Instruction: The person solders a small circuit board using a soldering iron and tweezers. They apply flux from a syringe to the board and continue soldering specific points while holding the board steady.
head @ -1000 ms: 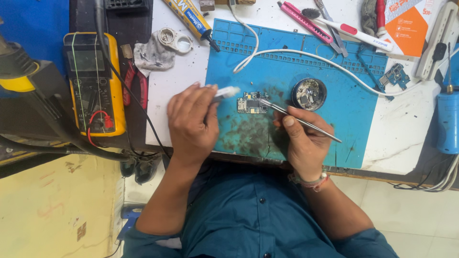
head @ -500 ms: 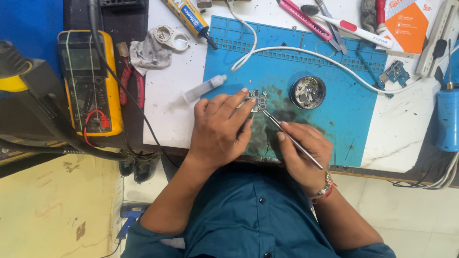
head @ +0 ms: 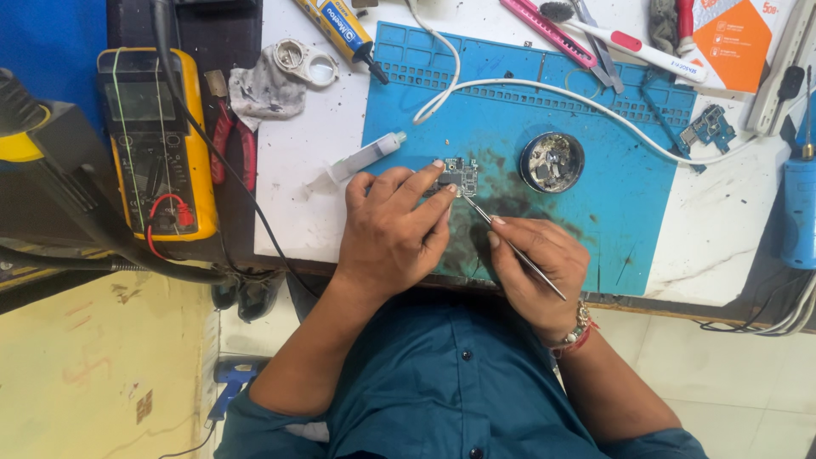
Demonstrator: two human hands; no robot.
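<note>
A small green circuit board [head: 460, 174] lies on a blue work mat [head: 629, 195]. My left hand [head: 393, 228] rests on the mat with its fingertips pressing on the board's left edge. My right hand [head: 537, 270] grips thin metal tweezers [head: 512, 249] like a pen, their tips touching the board's lower right corner. A clear syringe [head: 359, 159] lies just left of the mat, beyond my left hand's fingers.
A round metal dish [head: 552, 161] of small parts sits right of the board. A white cable [head: 552, 89] crosses the mat. A yellow multimeter [head: 155, 143], red pliers [head: 234, 144], a rag [head: 262, 89] and a glue tube [head: 340, 30] are at left. A blue tool [head: 799, 208] is at right.
My left hand has put the syringe down beside the mat and moved onto the board. My right hand stays on the tweezers, with their tips at the board.
</note>
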